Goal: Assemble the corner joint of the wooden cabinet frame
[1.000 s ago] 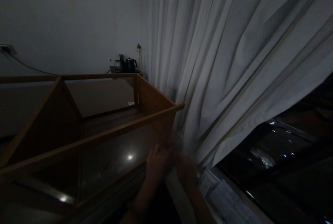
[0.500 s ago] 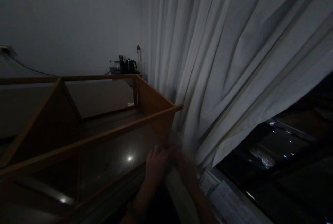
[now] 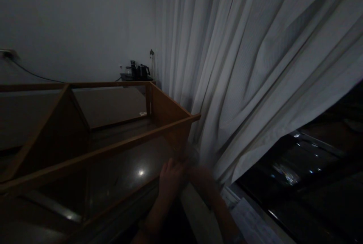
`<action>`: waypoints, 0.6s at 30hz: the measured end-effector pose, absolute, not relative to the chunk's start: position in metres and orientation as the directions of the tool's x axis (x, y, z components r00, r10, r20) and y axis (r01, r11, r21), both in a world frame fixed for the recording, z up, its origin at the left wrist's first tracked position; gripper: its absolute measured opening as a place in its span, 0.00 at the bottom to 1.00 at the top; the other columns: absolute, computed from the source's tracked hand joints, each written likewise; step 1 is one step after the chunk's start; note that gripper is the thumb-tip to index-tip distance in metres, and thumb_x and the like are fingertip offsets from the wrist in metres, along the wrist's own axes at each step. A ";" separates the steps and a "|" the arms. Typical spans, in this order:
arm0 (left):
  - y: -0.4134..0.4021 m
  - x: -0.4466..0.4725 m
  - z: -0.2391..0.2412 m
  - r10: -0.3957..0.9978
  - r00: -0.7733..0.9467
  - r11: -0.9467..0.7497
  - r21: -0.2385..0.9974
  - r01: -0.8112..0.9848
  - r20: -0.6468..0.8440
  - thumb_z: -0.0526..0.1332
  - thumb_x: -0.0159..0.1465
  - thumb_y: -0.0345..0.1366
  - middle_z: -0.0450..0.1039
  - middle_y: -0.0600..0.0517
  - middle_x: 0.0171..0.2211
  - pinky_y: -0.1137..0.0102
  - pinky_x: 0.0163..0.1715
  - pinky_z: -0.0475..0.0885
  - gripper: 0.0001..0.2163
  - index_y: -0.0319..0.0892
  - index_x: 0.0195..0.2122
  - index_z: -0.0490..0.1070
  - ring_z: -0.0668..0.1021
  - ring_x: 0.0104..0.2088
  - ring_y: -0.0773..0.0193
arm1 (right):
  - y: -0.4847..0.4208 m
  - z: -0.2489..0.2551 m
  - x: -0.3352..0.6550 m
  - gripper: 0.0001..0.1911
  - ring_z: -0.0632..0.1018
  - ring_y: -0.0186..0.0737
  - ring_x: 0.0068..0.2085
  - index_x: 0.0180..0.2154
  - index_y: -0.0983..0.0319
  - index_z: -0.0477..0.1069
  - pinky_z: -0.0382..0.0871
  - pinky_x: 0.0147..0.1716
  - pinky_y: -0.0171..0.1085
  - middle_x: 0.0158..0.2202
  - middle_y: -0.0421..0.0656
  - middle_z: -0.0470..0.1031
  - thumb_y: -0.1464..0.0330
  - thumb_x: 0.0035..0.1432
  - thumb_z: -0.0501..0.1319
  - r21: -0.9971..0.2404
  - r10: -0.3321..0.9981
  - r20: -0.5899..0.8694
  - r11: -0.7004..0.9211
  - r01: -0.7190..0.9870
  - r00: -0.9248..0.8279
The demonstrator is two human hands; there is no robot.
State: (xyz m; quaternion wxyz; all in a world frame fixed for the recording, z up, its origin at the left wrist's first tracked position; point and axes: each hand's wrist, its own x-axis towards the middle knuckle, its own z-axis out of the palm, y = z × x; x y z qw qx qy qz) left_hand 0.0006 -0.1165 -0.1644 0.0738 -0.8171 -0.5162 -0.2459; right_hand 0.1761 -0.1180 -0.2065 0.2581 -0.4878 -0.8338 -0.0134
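Curtain (image 3: 255, 70): pale, thin fabric, hangs in long folds from the top of view down to a gathered lower end right next to both hands, just past the corner of the wooden shelf frame (image 3: 170, 121). Judgement: light, soft, no stiffness, so it will bunch and slip through a loose pinch; the best hold is probably the gathered bottom folds or the side hem, a full handful and not one thin fold. Not fragile, but a hard tug loads whatever it hangs from, which is out of view. Left hand (image 3: 170, 178): raised by the shelf corner, fingers curled toward the right hand, looks to be touching the frame edge or the fabric; too dark to tell which, and I cannot tell whether it grips anything. Right hand (image 3: 202, 179): blurred, at the curtain's lower folds, touching or nearly so; whether it is closed on cloth or loose, I cannot tell. Around: glossy dark desk top (image 3: 133, 168) under the frame with a light glint, papers (image 3: 249, 221) lower right below the curtain end, dark window glass (image 3: 306, 168) with reflections to the right, kettle (image 3: 142, 71) on a tray in the far corner, cable (image 3: 25, 71) running along the wall at left.
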 end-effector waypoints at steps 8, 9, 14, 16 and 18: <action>-0.118 0.000 -0.162 0.818 0.344 -0.456 0.154 0.877 0.461 0.60 0.61 0.34 0.77 0.53 0.37 0.64 0.39 0.62 0.19 0.54 0.54 0.67 0.69 0.43 0.57 | -0.119 -0.219 0.166 0.12 0.79 0.41 0.39 0.40 0.55 0.75 0.72 0.40 0.41 0.37 0.44 0.79 0.63 0.63 0.53 -0.418 0.775 0.592 0.529 0.739 -0.220; -0.118 -0.001 -0.162 0.819 0.348 -0.457 0.152 0.876 0.457 0.60 0.61 0.35 0.77 0.53 0.37 0.63 0.39 0.62 0.19 0.54 0.54 0.67 0.69 0.43 0.57 | -0.118 -0.220 0.163 0.12 0.79 0.41 0.38 0.39 0.56 0.75 0.72 0.39 0.41 0.37 0.44 0.79 0.62 0.63 0.54 -0.471 0.774 0.609 0.530 0.705 -0.175; -0.118 -0.001 -0.161 0.824 0.346 -0.453 0.156 0.878 0.448 0.60 0.61 0.34 0.76 0.52 0.37 0.64 0.39 0.62 0.19 0.54 0.54 0.66 0.70 0.43 0.57 | -0.115 -0.236 0.144 0.14 0.79 0.40 0.36 0.37 0.59 0.74 0.74 0.35 0.39 0.36 0.46 0.78 0.58 0.61 0.54 -0.692 0.784 0.618 0.514 0.507 0.049; -0.118 -0.001 -0.161 0.827 0.348 -0.454 0.159 0.877 0.442 0.60 0.61 0.34 0.76 0.52 0.36 0.64 0.39 0.62 0.20 0.54 0.54 0.66 0.70 0.42 0.57 | -0.115 -0.244 0.140 0.14 0.78 0.41 0.36 0.36 0.60 0.74 0.74 0.36 0.40 0.35 0.46 0.78 0.58 0.60 0.55 -0.716 0.778 0.619 0.502 0.485 0.108; -0.118 -0.001 -0.161 0.827 0.350 -0.455 0.159 0.876 0.439 0.60 0.61 0.34 0.77 0.52 0.36 0.63 0.39 0.62 0.20 0.53 0.54 0.66 0.70 0.42 0.57 | -0.116 -0.250 0.137 0.14 0.78 0.42 0.37 0.36 0.59 0.74 0.73 0.37 0.41 0.34 0.46 0.78 0.57 0.59 0.57 -0.731 0.778 0.609 0.475 0.491 0.153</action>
